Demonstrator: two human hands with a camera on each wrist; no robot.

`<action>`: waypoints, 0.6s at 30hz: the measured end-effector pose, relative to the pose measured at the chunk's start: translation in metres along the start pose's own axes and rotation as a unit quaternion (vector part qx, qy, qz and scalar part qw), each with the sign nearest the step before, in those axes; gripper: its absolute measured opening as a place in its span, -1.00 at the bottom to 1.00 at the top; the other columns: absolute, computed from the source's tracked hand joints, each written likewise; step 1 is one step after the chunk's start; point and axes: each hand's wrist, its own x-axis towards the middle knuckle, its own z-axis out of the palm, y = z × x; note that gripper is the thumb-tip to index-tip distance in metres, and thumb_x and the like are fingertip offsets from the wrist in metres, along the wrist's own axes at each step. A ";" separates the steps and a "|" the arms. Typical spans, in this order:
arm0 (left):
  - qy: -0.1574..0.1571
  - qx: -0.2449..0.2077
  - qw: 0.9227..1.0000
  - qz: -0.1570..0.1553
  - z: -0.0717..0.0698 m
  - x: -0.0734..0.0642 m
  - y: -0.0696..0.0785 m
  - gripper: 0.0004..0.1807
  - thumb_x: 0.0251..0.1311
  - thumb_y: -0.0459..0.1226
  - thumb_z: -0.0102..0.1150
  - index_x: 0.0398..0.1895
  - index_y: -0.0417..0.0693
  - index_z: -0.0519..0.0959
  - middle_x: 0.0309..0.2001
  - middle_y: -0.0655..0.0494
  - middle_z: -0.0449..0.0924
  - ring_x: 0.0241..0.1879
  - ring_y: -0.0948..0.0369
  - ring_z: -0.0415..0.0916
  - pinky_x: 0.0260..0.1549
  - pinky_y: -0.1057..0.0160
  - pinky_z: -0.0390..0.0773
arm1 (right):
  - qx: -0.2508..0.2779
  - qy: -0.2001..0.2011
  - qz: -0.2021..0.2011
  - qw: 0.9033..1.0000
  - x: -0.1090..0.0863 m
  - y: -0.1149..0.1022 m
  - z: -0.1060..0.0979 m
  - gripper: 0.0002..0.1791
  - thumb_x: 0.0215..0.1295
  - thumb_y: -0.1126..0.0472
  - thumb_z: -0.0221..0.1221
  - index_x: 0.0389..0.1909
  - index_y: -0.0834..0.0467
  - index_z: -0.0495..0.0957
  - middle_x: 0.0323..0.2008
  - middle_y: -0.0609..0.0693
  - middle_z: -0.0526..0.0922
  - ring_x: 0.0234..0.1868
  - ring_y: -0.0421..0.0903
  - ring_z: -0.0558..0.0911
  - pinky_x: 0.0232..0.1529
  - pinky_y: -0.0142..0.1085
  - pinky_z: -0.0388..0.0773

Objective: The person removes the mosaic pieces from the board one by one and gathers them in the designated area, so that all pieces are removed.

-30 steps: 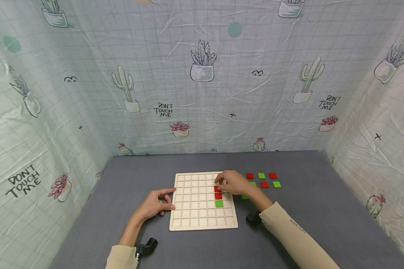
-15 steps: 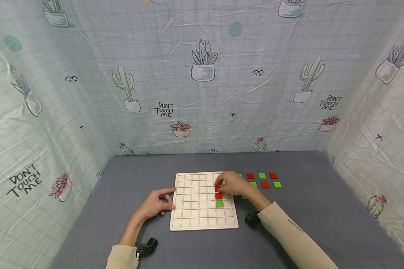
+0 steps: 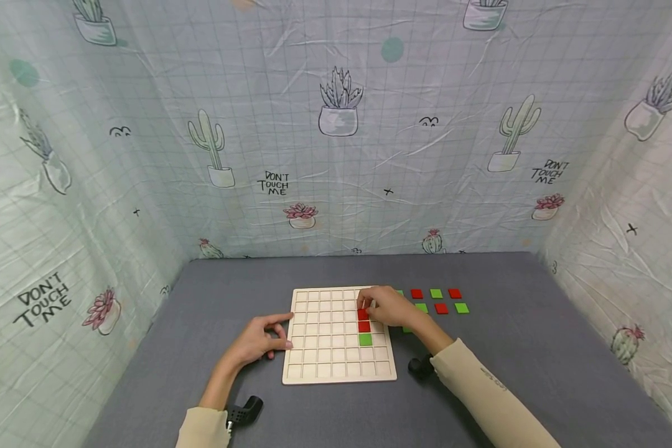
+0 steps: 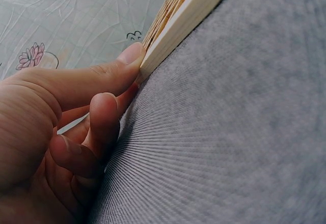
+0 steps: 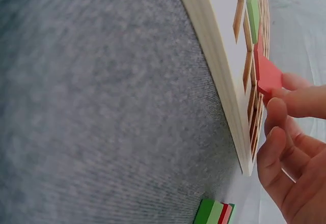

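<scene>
A square wooden grid board (image 3: 325, 367) lies on the grey table. My right hand (image 3: 389, 306) is over its right part and pinches a red square tile (image 5: 270, 76) between thumb and fingers, tilted above the cells. Just nearer in the same column, a second red tile (image 3: 364, 326) and a green tile (image 3: 365, 340) sit in their cells. On the board's left edge rest the thumb and outstretched index finger of my left hand (image 3: 257, 339); its other fingers are bent beneath. In the left wrist view the thumb (image 4: 131, 55) presses the board's side (image 4: 175, 35).
Right of the board, loose red tiles (image 3: 441, 308) and green tiles (image 3: 462, 308) lie in rows, some partly hidden by my right hand and wrist. A black wrist device (image 3: 245, 410) sits at my left forearm, another (image 3: 421, 366) at the right. A patterned curtain (image 3: 336, 162) surrounds the table.
My right hand has shifted very slightly, with the pinched red tile lowered a little over its cell. The left hand and board stay in place.
</scene>
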 end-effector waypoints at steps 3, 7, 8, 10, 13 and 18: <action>-0.002 -0.001 1.000 0.000 0.000 0.000 0.000 -0.22 0.16 -0.36 0.49 0.46 -0.33 0.40 -0.31 -0.19 0.66 -0.71 0.30 0.39 -0.67 0.27 0.53 | 0.007 0.006 -0.004 1.000 -0.002 0.003 0.000 -0.79 0.40 0.45 0.13 -0.16 0.13 0.67 -0.19 0.07 0.74 -0.30 -0.16 0.55 -0.32 -0.31 0.48; 0.001 0.000 1.000 -0.004 0.000 -0.001 0.001 -0.22 0.15 -0.34 0.50 0.45 -0.30 0.42 -0.32 -0.16 0.66 -0.71 0.31 0.40 -0.66 0.26 0.54 | 0.037 0.014 -0.005 0.999 -0.007 0.006 -0.004 -0.80 0.44 0.42 0.12 -0.14 0.12 0.68 -0.17 0.08 0.74 -0.40 -0.18 0.54 -0.37 -0.31 0.50; 0.001 0.002 1.000 -0.006 0.000 -0.001 0.001 -0.22 0.14 -0.33 0.51 0.45 -0.29 0.43 -0.33 -0.14 0.66 -0.70 0.31 0.40 -0.66 0.26 0.55 | 0.043 0.017 -0.006 0.999 -0.009 0.006 -0.006 -0.80 0.44 0.41 0.13 -0.13 0.12 0.68 -0.17 0.08 0.73 -0.44 -0.18 0.53 -0.39 -0.33 0.49; 0.003 0.000 1.000 -0.008 0.000 -0.001 0.001 -0.22 0.14 -0.33 0.51 0.44 -0.28 0.43 -0.34 -0.11 0.65 -0.70 0.31 0.41 -0.65 0.26 0.56 | 0.060 0.021 -0.007 0.998 -0.015 0.006 -0.013 -0.80 0.45 0.41 0.12 -0.12 0.14 0.68 -0.17 0.11 0.72 -0.51 -0.13 0.54 -0.43 -0.33 0.50; 0.004 0.001 1.000 -0.016 0.001 -0.001 0.002 -0.22 0.14 -0.32 0.51 0.45 -0.24 0.44 -0.34 -0.06 0.65 -0.69 0.30 0.42 -0.65 0.26 0.57 | 0.066 0.034 -0.006 0.997 -0.025 0.009 -0.022 -0.80 0.46 0.40 0.13 -0.12 0.12 0.68 -0.17 0.09 0.70 -0.53 -0.05 0.59 -0.46 -0.34 0.52; 0.003 0.000 1.000 -0.025 0.002 -0.001 0.004 -0.21 0.14 -0.29 0.52 0.46 -0.19 0.44 -0.32 -0.04 0.64 -0.66 0.27 0.43 -0.63 0.23 0.57 | 0.083 0.055 0.016 0.995 -0.049 0.017 -0.036 -0.81 0.45 0.40 0.16 -0.13 0.10 0.69 -0.15 0.07 0.69 -0.46 0.02 0.64 -0.43 -0.31 0.56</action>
